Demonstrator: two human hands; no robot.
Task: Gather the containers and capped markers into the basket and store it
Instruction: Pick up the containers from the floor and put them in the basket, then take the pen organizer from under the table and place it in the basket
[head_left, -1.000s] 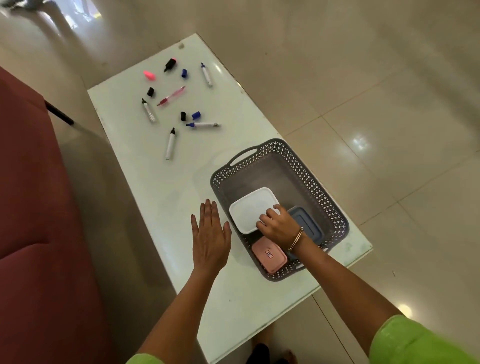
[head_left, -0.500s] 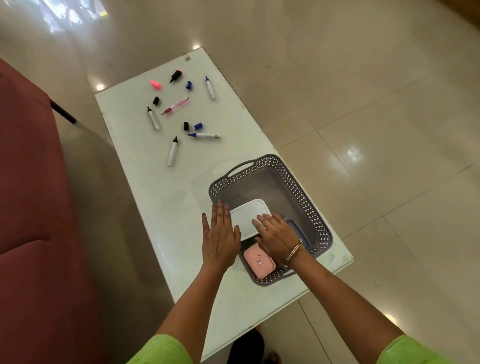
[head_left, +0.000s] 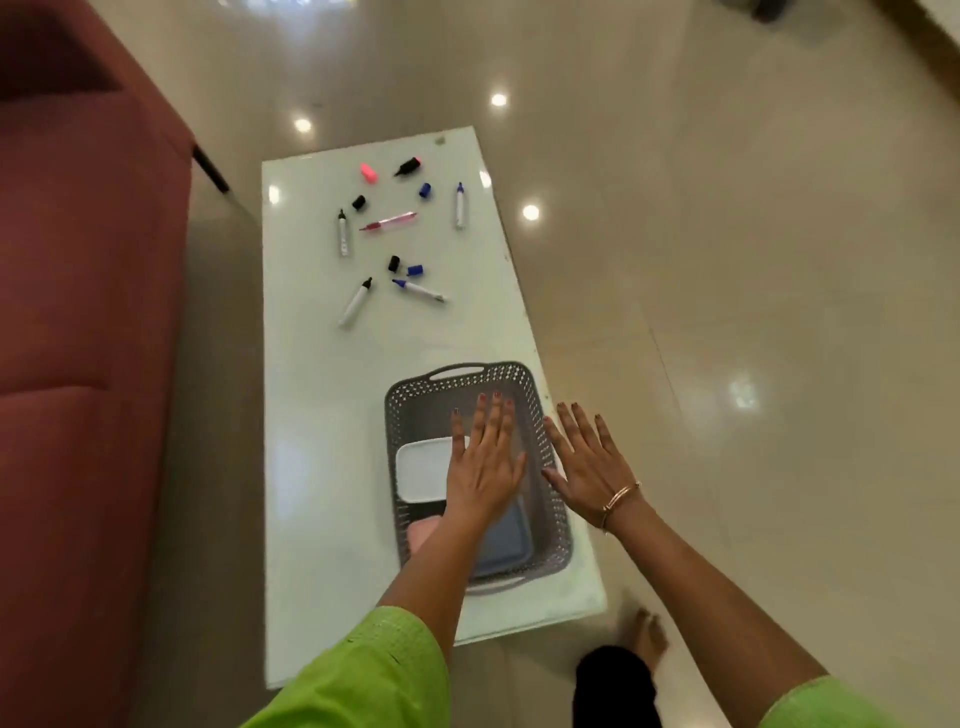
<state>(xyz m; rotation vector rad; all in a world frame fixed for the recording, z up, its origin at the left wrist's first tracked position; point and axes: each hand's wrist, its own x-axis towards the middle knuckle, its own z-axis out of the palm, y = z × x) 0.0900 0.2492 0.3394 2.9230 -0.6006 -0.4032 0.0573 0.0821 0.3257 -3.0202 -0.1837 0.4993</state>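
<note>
A grey perforated basket (head_left: 410, 395) stands on the near part of the white table (head_left: 322, 395). Inside lie a white container (head_left: 422, 468), a pink container (head_left: 422, 531) and a blue-grey container (head_left: 508, 535). My left hand (head_left: 485, 462) hovers flat over the basket with fingers spread and holds nothing. To the right of the basket's rim my right hand (head_left: 587, 460), wearing a bracelet, is open and flat too. Several uncapped markers, such as a black-tipped one (head_left: 355, 303), a blue-tipped one (head_left: 420, 290) and a pink one (head_left: 389, 221), lie with loose caps (head_left: 394, 263) at the table's far end.
A dark red sofa (head_left: 78, 322) runs along the left of the table. Glossy tiled floor (head_left: 727, 291) lies to the right and beyond. My bare foot (head_left: 647, 631) stands by the table's near right corner.
My right hand has come out of the basket and let go of the white container, moving right of the rim. My left hand has moved from the table over the basket. The view shifted.
</note>
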